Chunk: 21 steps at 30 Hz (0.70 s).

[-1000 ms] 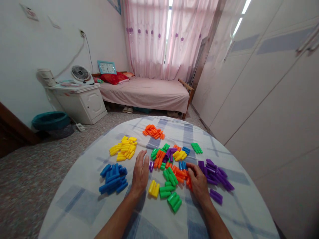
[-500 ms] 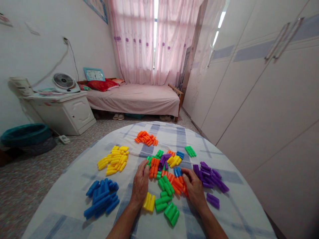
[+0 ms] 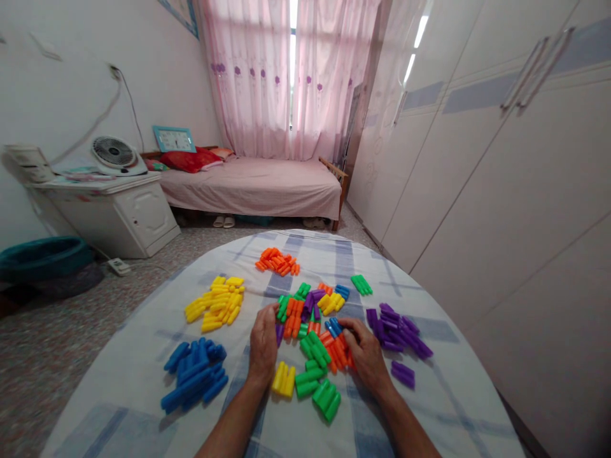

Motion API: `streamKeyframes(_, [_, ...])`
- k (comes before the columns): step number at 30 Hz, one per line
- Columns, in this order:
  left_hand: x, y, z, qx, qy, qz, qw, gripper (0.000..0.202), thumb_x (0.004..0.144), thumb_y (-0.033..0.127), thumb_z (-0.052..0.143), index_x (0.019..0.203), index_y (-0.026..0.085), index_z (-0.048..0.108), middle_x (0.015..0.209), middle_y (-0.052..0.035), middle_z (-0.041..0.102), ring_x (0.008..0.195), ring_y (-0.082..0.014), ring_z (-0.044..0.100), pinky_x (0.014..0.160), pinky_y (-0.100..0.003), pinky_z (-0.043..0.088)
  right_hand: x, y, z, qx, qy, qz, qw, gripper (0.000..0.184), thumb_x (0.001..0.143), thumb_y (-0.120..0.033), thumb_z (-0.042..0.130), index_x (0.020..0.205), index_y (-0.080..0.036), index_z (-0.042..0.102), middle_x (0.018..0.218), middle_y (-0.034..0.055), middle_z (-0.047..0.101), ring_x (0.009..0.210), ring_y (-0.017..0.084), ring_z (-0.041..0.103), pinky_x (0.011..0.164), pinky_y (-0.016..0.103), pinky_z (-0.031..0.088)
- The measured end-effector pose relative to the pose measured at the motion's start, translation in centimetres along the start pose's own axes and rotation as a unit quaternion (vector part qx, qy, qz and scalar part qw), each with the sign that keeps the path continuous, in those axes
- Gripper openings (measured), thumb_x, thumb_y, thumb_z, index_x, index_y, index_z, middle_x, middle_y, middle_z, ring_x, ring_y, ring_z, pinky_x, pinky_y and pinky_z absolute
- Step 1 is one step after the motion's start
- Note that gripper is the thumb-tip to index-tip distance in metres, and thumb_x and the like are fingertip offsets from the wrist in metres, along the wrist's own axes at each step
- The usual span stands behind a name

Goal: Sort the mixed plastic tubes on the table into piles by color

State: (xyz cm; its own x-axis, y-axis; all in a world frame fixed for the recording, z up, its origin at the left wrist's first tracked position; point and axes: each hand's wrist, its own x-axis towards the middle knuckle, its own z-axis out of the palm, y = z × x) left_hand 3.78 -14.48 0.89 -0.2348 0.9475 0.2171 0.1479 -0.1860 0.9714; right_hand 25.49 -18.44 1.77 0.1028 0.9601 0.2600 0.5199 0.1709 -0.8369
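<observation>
I see a rounded table (image 3: 458,381) under blue-checked white cloth (image 3: 153,436), carrying heaps of glossy yellow plastic tubes (image 3: 218,304), blue tubes (image 3: 195,371), orange tubes (image 3: 277,263), purple tubes (image 3: 397,331), and between them a mixed-colour cluster (image 3: 315,348).

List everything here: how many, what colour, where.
Tablecloth: one, white-blue, foreground
Orange pile: one, orange, cloth's far end
Yellow pile: one, yellow, left
Blue pile: one, blue, near left
Purple pile: one, purple, right
Green group: one, green, far right
Mixed cluster: one, multicoloured, between hands
Bed: one, pink, back
Pillow: one, red, on bed
Clock: one, blue, behind pillow
Fan: one, white, on cabinet
Cabinet: one, white, left
Bin: one, teal, floor
Curtains: two, pink, back
Wardrobe: one, white, right
Left hand: one, bare, beside cluster
Right hand: one, bare, beside cluster
</observation>
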Motion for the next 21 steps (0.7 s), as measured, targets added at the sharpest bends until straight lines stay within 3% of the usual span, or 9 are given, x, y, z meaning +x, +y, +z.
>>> streamKeyframes(9, [0.4,0.1,0.0,-0.076,0.0,-0.054,0.996,0.046,0.086,0.053,0.041,0.1,0.014,0.061,0.1,-0.0099,0.065,0.091,-0.0207,0.062,0.085,-0.036,0.048,0.1,0.0,0.0,-0.014,-0.009,0.002,1.0,0.029,0.084,-0.03,0.041,0.1,-0.02,0.063,0.103,0.0057,0.064,0.096,0.019,0.058,0.086,0.031,0.043])
streamKeyframes(14, [0.1,1.2,0.4,-0.149,-0.057,-0.061,0.985,0.046,0.084,0.054,0.045,0.095,0.014,0.063,0.096,-0.0085,0.066,0.092,-0.0195,0.063,0.083,-0.033,0.05,0.1,0.0,-0.1,-0.025,-0.012,0.004,1.0,0.029,0.085,-0.031,0.041,0.101,-0.02,0.062,0.104,0.0057,0.064,0.096,0.019,0.058,0.087,0.031,0.043])
streamKeyframes(21, [0.2,0.9,0.5,-0.076,-0.056,-0.033,0.995,0.048,0.088,0.053,0.035,0.094,0.015,0.062,0.093,-0.0089,0.065,0.089,-0.0195,0.061,0.08,-0.034,0.049,-0.2,0.1,0.1,-0.074,-0.004,-0.043,0.996,0.027,0.086,-0.028,0.042,0.105,-0.02,0.059,0.11,0.0063,0.061,0.103,0.018,0.055,0.09,0.032,0.042])
